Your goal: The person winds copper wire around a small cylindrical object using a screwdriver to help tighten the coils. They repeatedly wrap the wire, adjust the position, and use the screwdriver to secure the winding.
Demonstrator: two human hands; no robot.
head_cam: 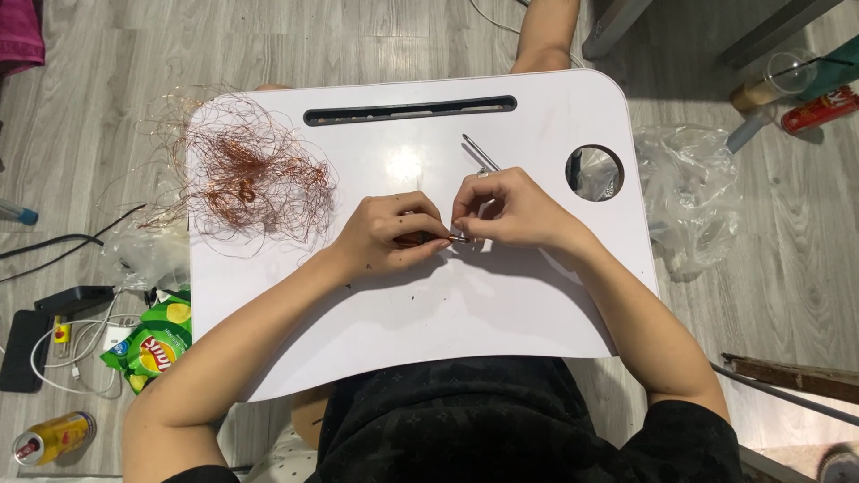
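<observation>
Two bare hands meet at the middle of a smooth white tabletop (501, 313), a rounded slab with a long dark slot along its far edge and a round hole (595, 173) at the right. The left hand (389, 234) and right hand (510, 210) nearly touch, fingers (428, 234) curled shut on a small dark piece (438, 239) pinched between their tips; it is thin, short and partly hidden, so its exact shape is hard to tell. It sits just above the tabletop's centre. A slim metal tool (480, 153) sticks out past the right hand's knuckles, pointing toward the slot; whether that hand holds it cannot be told.

To the left, a loose tangle of fine copper wire (243, 174) lies on the tabletop, dense and reddish at its core, with thin loops straying over the edge. The floor (787, 268) is grey wood-grain plank. On it lie a crumpled clear plastic bag (689, 197) on the right, a green crisp packet (152, 344), a yellow can (54, 436) and white cables (76, 344) on the left.
</observation>
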